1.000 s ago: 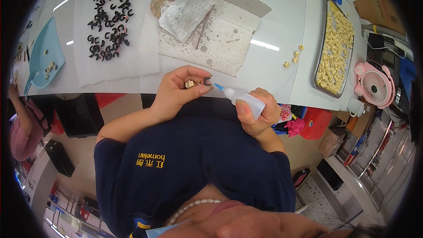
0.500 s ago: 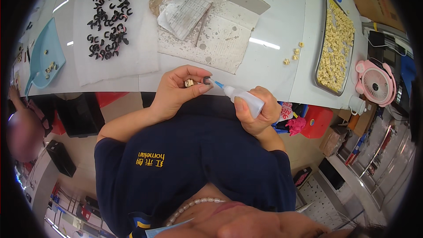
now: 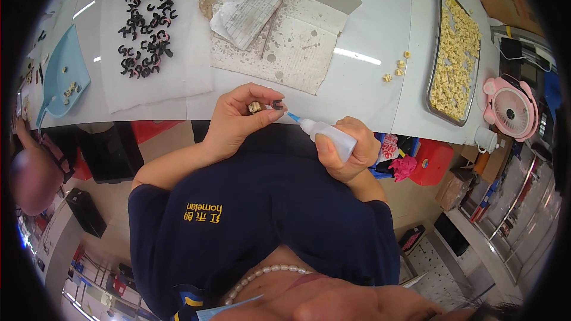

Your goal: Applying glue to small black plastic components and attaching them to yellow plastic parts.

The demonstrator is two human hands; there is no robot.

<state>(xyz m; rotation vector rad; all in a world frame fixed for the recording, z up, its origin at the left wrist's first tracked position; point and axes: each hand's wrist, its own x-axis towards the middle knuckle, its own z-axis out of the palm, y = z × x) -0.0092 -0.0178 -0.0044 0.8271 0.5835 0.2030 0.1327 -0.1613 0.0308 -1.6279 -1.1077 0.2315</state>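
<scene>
Between the thumb and index finger of my left hand [image 3: 241, 116] is a small dark curved piece [image 3: 277, 104]. A small cream-coloured block [image 3: 254, 107] is tucked in the same hand, nearer the palm. My right hand [image 3: 351, 151] grips a white squeeze bottle [image 3: 331, 137] with a thin blue nozzle [image 3: 292, 117]. The nozzle points up and left, its tip close to the dark piece; whether they touch is too fine to tell. Both hands are held over the table's near edge, in front of my body.
Many dark curved pieces [image 3: 146, 24] lie on a white sheet at the left. A blue dustpan-like scoop [image 3: 59, 77] is beyond them. Stained cardboard [image 3: 297, 62] with papers [image 3: 247, 12] lies ahead. On the right are a tray of cream blocks [image 3: 455, 53], several loose blocks and a pink fan [image 3: 510, 110].
The dark piece has turned slightly in my left fingers. The nozzle tip has drawn a little down from it, while the bottle stays in my right hand.
</scene>
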